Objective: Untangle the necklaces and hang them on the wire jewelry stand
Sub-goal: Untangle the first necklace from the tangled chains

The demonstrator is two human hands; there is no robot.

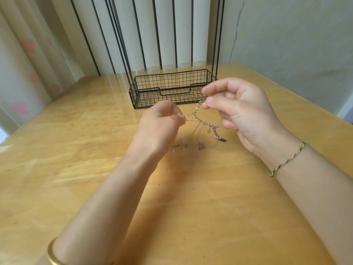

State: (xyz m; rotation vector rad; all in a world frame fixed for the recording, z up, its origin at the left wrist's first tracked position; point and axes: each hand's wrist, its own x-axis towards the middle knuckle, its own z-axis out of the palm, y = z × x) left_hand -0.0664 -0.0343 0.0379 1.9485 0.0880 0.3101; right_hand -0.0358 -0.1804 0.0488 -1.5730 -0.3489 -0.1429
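Thin rose-gold necklaces are tangled together and held in the air above the wooden table. My left hand pinches a fine chain strand at its fingertips. My right hand pinches the chains near a clasp, and its lower fingers hold another strand. Small pendants and clasps dangle below, close to the tabletop. The black wire jewelry stand is just behind my hands, with a mesh basket base and tall upright rods; nothing hangs on the part I can see.
The table's far edge meets a ribbed white wall panel behind the stand. A curtain hangs at the left. A grey wall is at the right. Bare tabletop stretches toward me under my forearms.
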